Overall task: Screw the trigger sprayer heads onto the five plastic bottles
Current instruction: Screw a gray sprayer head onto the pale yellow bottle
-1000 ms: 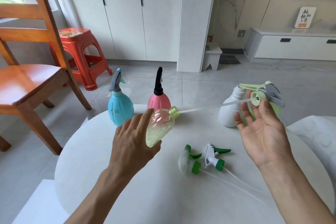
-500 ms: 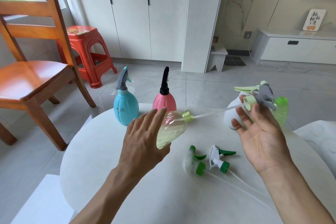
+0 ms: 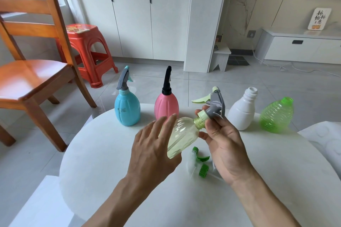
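Note:
My left hand (image 3: 155, 151) holds a clear yellowish bottle (image 3: 181, 136) tilted, neck up to the right. My right hand (image 3: 224, 143) grips a grey and pale green sprayer head (image 3: 212, 106), its collar sitting at the bottle's threaded neck. A blue bottle (image 3: 127, 108) and a pink bottle (image 3: 166, 105) stand at the table's far edge with sprayer heads on. A white bottle (image 3: 242, 111) and a green ribbed bottle (image 3: 276, 116) stand open-necked to the right. Green sprayer heads (image 3: 201, 162) lie on the table under my right hand, partly hidden.
The round white table (image 3: 110, 162) carries everything. A wooden chair (image 3: 33, 57) and a red plastic stool (image 3: 88, 51) stand at the left on the tiled floor. White cabinets line the back wall. A white padded seat (image 3: 324, 138) is at the right.
My right hand brought the grey-green sprayer head in from the right, its tube now inside the bottle, and set its collar on the neck. The view shifted slightly.

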### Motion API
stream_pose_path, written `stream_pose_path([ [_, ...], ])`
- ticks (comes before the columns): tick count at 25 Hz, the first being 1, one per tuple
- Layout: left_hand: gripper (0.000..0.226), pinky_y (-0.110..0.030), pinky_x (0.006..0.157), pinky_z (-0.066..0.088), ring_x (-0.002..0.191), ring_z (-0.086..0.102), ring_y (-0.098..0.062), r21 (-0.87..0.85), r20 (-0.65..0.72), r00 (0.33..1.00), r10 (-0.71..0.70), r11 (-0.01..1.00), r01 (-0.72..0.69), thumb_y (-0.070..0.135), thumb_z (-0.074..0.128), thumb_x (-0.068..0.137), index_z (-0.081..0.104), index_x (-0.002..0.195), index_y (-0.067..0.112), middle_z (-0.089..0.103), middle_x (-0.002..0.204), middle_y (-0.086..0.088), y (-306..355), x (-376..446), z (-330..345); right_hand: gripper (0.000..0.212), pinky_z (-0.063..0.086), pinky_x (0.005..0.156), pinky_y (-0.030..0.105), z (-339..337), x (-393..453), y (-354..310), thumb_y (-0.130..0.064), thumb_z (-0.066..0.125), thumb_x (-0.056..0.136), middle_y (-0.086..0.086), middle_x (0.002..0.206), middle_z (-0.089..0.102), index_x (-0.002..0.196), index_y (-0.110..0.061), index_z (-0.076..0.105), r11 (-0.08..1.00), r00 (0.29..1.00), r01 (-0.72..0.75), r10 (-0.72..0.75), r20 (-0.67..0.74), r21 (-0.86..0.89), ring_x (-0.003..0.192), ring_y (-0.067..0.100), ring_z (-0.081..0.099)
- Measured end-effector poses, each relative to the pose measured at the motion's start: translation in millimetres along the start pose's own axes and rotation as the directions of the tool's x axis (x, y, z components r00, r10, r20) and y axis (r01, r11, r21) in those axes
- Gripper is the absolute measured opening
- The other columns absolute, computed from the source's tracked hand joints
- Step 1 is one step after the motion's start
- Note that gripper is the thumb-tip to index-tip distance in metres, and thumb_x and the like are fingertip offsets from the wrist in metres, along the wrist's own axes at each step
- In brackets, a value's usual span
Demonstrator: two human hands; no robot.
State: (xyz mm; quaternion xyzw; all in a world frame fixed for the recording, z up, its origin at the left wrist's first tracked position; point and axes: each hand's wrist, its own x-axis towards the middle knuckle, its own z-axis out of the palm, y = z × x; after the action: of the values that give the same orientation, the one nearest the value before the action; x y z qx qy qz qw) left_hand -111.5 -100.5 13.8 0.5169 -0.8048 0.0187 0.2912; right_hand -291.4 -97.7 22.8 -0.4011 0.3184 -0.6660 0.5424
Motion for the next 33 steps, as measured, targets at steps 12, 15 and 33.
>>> stream_pose_path([
  [12, 0.091, -0.017, 0.082, 0.043, 0.105, 0.055, -0.004, -0.369, 0.105, 0.993, -0.051, 0.926, 0.087, 0.046, 0.080, 0.062, 0.039, 0.143, 0.041, 0.060, 0.126, 0.022, 8.5, -0.4, -14.2, 0.033, 0.044, 0.088, 0.041, -18.6, 10.4, -30.9, -0.012, 0.058, 0.089, 0.001, 0.119, 0.073, 0.120, -0.019, 0.067, 0.987, 0.994, 0.106, -0.102, 0.035, -0.118, 0.109, 0.021, 0.061],
  [15, 0.092, -0.017, 0.080, 0.042, 0.104, 0.054, -0.004, -0.360, 0.114, 0.992, -0.045, 0.929, 0.084, 0.046, 0.081, 0.063, 0.039, 0.144, 0.040, 0.060, 0.126, 0.020, 8.8, -0.8, -13.6, 0.032, 0.048, 0.087, 0.035, -12.0, 4.1, -21.2, -0.023, 0.065, 0.085, 0.002, 0.120, 0.074, 0.115, -0.029, 0.073, 0.981, 0.990, 0.095, -0.075, 0.121, -0.171, 0.114, 0.018, 0.065],
  [33, 0.088, -0.004, 0.072, 0.039, 0.094, 0.054, 0.001, -0.435, 0.174, 0.983, -0.062, 0.890, 0.133, 0.050, 0.078, 0.059, 0.039, 0.137, 0.048, 0.060, 0.114, 0.028, 8.2, -3.2, -7.8, 0.035, 0.048, 0.088, 0.032, -6.5, 7.2, -19.2, -0.038, 0.084, 0.072, -0.008, 0.102, 0.073, 0.104, -0.027, 0.075, 0.986, 0.988, 0.008, 0.018, 0.151, -0.168, 0.100, 0.014, 0.066],
])
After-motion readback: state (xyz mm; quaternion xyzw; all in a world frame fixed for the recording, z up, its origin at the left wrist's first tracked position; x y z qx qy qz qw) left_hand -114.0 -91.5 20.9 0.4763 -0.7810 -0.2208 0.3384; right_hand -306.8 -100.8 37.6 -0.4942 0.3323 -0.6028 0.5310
